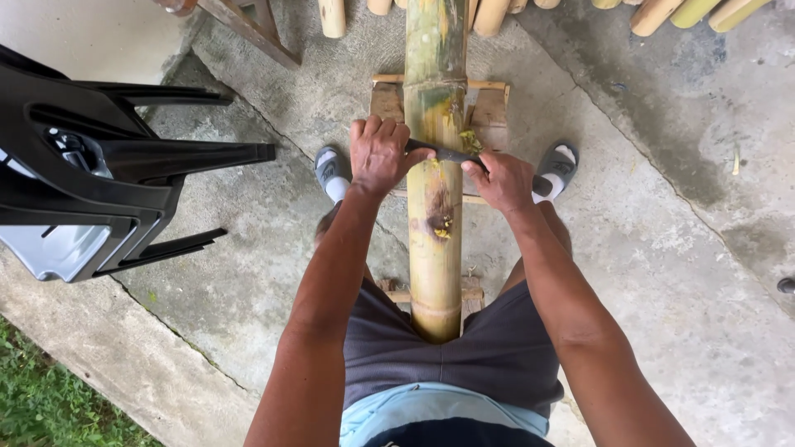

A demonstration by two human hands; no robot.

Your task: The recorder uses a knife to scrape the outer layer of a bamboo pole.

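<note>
a thick green and yellow bamboo pole [435,240] lies lengthwise between the person's legs, resting on a low wooden stand [490,106] that sits on the grey concrete floor [662,248]. the near end of the pole reaches the person's dark grey shorts [497,352], and the far end runs out past the top of the view. a dark narrow blade [443,152] lies crosswise over the pole, touching its upper face near a dark scarred patch. the left hand [378,155] is closed around the left end of the blade, knuckles up, just left of the pole. the right hand [501,182] is closed around the blade's right end, just right of the pole. both feet wear grey slide sandals with white socks [331,171], one on each side of the stand. stacked black plastic chairs [91,174] lie tipped at the left edge of the floor, well apart from the pole. a row of cut bamboo pieces [662,12] lies along the far edge of the floor. a strip of green grass [50,397] shows at the near left corner.
</note>
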